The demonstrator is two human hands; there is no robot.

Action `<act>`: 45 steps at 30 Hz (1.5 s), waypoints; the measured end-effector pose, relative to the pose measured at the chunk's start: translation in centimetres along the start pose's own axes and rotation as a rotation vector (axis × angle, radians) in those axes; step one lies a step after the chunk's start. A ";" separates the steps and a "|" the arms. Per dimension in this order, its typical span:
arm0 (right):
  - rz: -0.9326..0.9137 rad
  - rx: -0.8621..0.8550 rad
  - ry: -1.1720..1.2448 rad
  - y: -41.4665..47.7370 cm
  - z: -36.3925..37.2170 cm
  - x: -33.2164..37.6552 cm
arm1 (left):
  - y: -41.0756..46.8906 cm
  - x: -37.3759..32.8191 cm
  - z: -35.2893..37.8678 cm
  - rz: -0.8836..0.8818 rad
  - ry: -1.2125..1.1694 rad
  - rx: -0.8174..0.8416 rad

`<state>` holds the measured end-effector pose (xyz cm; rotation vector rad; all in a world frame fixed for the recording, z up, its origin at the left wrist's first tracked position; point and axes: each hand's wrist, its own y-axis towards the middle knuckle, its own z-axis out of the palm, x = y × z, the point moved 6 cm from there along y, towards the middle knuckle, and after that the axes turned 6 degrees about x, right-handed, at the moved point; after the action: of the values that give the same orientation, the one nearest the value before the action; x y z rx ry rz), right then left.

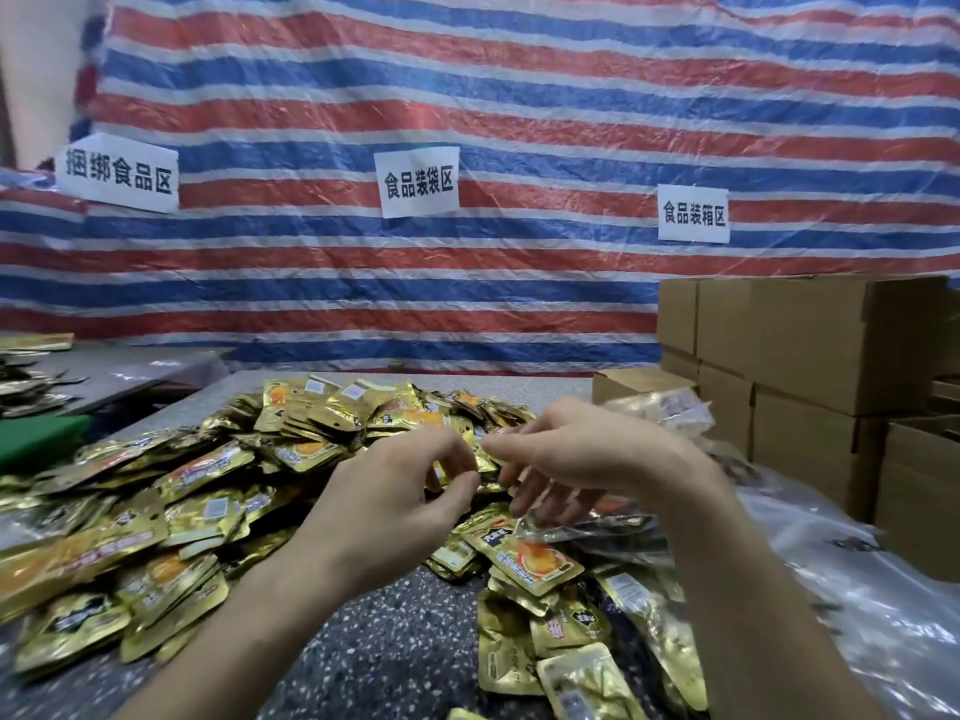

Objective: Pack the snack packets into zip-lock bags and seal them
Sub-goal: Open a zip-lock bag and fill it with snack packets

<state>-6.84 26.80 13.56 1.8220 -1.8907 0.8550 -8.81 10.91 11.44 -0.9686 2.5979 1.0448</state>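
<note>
Centrally, left hand curled, hold unclear; right hand pinches clear zip-lock bag, long axis toward frame right, over gold snack packets on table. Middle sign: 食品装袋区.

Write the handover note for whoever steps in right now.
Left hand: raised, fingers curled, thumb near forefinger; grip unclear.
Right hand: raised, fingers hanging at a clear bag; grip unclear.
Gold snack packets lie heaped loose across the speckled table; cardboard boxes are stacked at the right.
Done: no sealed bag clearly visible.
Left: bag and seal nearly the whole heap.
</note>
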 end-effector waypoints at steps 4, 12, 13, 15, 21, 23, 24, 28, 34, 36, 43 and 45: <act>-0.109 -0.054 -0.121 0.6 1.5 2.0 | 0.0 0.1 -0.9 -0.033 0.061 0.019; -0.342 -0.136 -0.091 -0.4 1.6 4.4 | -6.2 2.0 -3.2 -0.150 0.006 0.084; -0.354 -0.137 -0.082 -0.4 1.8 4.7 | -7.7 2.7 -3.4 -0.162 0.040 0.116; -0.373 -0.140 -0.071 -0.5 2.2 5.1 | -10.6 4.3 -4.5 -0.205 0.123 0.166; -0.408 -0.137 -0.150 -0.3 3.8 6.1 | -17.9 12.0 -10.4 -0.641 0.423 -0.023; -0.398 -0.107 -0.180 -0.3 4.4 6.3 | -20.4 15.2 -11.7 -0.882 0.638 0.061; -0.394 -0.096 -0.189 -0.3 4.6 6.4 | -21.6 16.7 -11.9 -0.986 0.708 0.142; -0.398 -0.108 -0.198 -0.4 4.9 6.5 | -24.3 19.4 -12.8 -1.109 0.702 0.056; -0.370 -0.114 -0.192 0.1 4.5 6.1 | -25.2 19.1 -14.4 -1.122 0.536 -0.174; -0.376 -0.113 -0.208 0.1 4.4 6.1 | -24.9 18.7 -15.6 -1.121 0.536 -0.227; -0.388 -0.142 -0.091 0.1 4.1 6.0 | -17.4 10.2 -17.5 -0.585 0.418 -0.513; -0.378 -0.123 0.108 0.2 3.9 5.9 | -13.9 7.2 -15.7 -0.372 0.320 -0.479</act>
<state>-7.04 19.75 14.42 1.9273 -1.4334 0.6729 -4.46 -10.76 12.57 -1.7774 2.2784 1.5361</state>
